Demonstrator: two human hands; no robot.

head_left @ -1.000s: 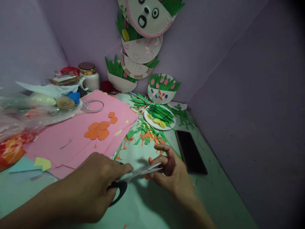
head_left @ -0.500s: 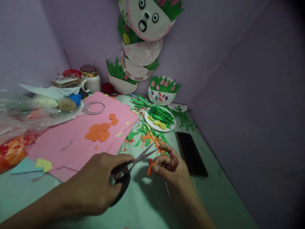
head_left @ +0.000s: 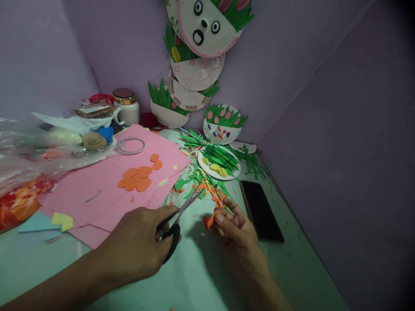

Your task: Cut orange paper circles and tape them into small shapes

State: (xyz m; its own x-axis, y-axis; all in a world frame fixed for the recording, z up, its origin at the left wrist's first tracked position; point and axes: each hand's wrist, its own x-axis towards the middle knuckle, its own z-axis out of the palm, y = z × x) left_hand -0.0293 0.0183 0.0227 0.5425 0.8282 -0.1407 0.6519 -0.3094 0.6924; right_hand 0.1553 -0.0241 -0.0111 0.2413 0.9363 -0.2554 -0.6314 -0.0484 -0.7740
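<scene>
My left hand [head_left: 142,242] is closed round the black handles of a pair of scissors [head_left: 186,205], whose blades point up and to the right and are nearly together. To the right, my right hand [head_left: 238,226] pinches a small piece of orange paper [head_left: 212,219] between thumb and fingers. The blades are apart from that piece. Beyond both hands lies a heap of orange, green and yellow paper scraps [head_left: 207,185]. Several cut orange paper shapes [head_left: 136,178] rest on pink paper sheets [head_left: 110,172] at the left.
A phone [head_left: 262,211] lies right of my right hand. Behind the scraps is a white paper plate [head_left: 202,169] with green strips and yellow ovals. A tape ring [head_left: 130,146], plastic bags [head_left: 26,151] and a lidded white mug [head_left: 129,112] stand left. Decorated plates [head_left: 194,73] hang on the wall.
The scissor blades have drawn nearly together and shifted away from my right hand. My right hand has turned a little, with the orange piece still in its fingers. The view has shifted slightly.
</scene>
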